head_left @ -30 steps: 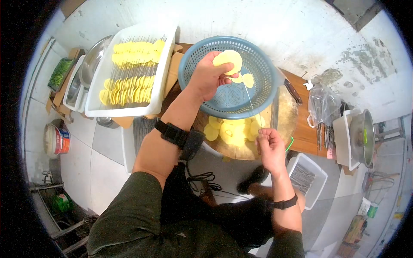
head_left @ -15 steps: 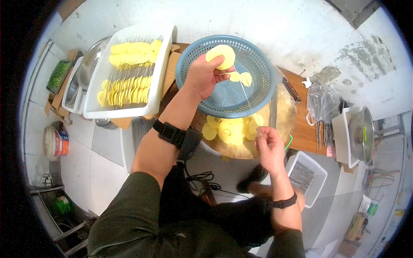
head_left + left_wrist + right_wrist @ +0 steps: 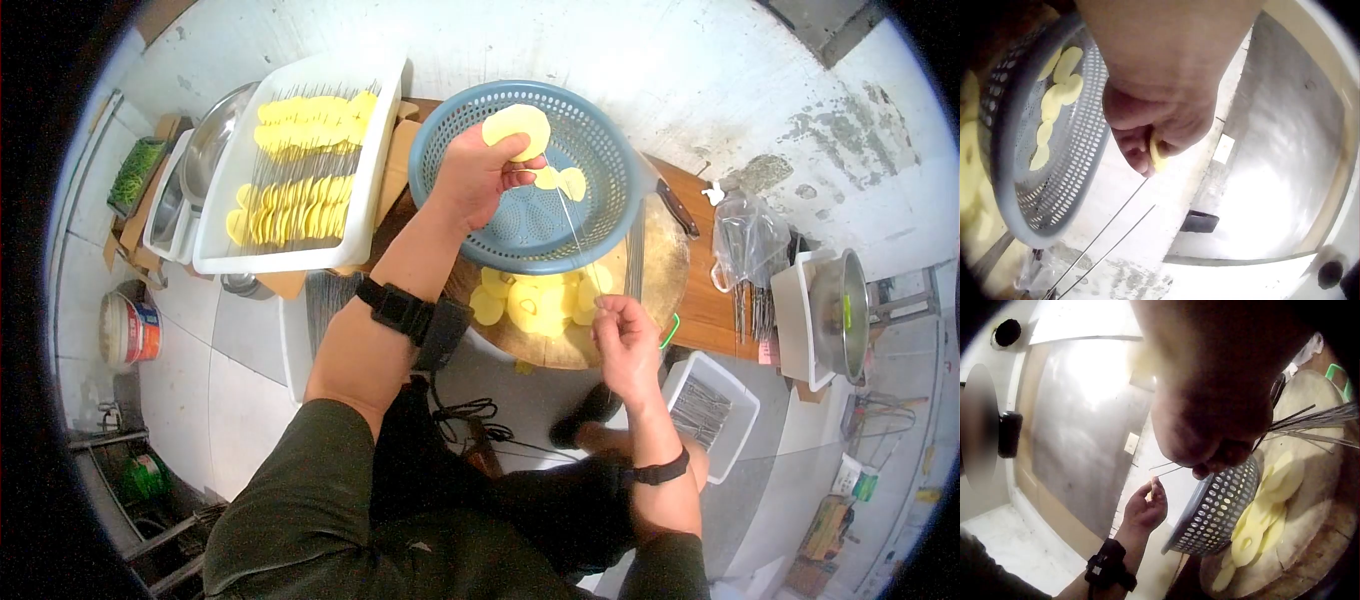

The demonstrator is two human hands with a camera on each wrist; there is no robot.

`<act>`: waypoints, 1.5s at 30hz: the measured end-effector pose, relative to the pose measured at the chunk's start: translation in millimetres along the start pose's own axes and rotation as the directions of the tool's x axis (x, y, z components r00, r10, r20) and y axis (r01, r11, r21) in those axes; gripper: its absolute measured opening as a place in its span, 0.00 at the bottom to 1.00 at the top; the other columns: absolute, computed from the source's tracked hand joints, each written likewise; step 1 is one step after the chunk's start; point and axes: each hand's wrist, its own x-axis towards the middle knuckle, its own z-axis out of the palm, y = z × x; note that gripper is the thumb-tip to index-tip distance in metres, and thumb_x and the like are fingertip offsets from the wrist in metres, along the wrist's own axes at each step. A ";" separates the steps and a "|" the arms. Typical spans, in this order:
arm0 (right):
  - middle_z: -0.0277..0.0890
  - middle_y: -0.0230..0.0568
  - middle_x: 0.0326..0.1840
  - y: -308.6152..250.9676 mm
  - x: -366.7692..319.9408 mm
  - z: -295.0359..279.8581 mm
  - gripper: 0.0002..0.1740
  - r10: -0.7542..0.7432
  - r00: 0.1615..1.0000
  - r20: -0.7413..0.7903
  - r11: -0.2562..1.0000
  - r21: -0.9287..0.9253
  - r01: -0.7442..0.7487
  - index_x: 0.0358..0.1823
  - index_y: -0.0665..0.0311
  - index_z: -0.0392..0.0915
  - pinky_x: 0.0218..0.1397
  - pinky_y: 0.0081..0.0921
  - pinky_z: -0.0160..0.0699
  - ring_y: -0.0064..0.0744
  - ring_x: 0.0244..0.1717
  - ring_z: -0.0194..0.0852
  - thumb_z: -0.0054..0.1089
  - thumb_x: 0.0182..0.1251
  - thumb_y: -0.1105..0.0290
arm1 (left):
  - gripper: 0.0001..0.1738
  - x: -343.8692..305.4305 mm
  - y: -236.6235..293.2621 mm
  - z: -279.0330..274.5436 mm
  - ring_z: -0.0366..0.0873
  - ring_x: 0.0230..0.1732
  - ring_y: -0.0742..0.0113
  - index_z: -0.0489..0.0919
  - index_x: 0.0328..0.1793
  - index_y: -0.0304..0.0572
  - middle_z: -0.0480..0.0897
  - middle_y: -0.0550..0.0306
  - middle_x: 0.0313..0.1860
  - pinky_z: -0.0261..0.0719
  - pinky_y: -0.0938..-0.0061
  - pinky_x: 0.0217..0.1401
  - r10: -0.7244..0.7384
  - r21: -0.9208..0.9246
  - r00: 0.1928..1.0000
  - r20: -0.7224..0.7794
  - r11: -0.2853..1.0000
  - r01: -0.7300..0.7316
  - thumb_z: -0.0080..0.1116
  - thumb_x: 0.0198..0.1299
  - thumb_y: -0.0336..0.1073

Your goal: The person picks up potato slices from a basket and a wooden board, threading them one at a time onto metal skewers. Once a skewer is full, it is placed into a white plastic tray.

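In the head view my left hand (image 3: 472, 180) pinches round yellow potato slices (image 3: 516, 134) over the colander, thumb across their face. My right hand (image 3: 628, 350), lower and nearer my body, pinches the near end of thin metal skewers (image 3: 574, 228). Two skewers (image 3: 1107, 225) show in the left wrist view, one running up to the slice edge (image 3: 1159, 156) in my left fingers. Beneath the left hand is a blue-grey colander (image 3: 428, 150) with a few potato slices (image 3: 1052, 103) inside. More slices (image 3: 540, 305) are piled on a round wooden block (image 3: 665, 270).
On the left, a white tray (image 3: 210, 250) holds rows of skewered yellow slices. A knife (image 3: 677, 210) and loose skewers (image 3: 635, 255) lie on the block. A white bin of skewers (image 3: 740, 440) sits low on the right. Behind the colander rises a wall (image 3: 640, 90).
My left hand has shifted slightly left in the head view, with the potato slices still in its fingers. My right hand has stayed nearly in place, holding the skewers.
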 end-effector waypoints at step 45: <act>0.71 0.28 0.23 1.4 -4.7 22.6 0.06 0.023 0.995 -0.101 0.999 0.040 -0.019 0.45 0.68 0.74 0.24 0.13 0.62 0.14 0.22 0.65 0.51 0.70 0.75 | 0.13 -1.6 -18.6 21.2 0.79 0.35 0.73 0.75 0.50 0.34 0.81 0.55 0.39 0.80 0.79 0.32 0.152 0.127 0.986 -0.065 0.982 -0.142 0.58 0.60 0.28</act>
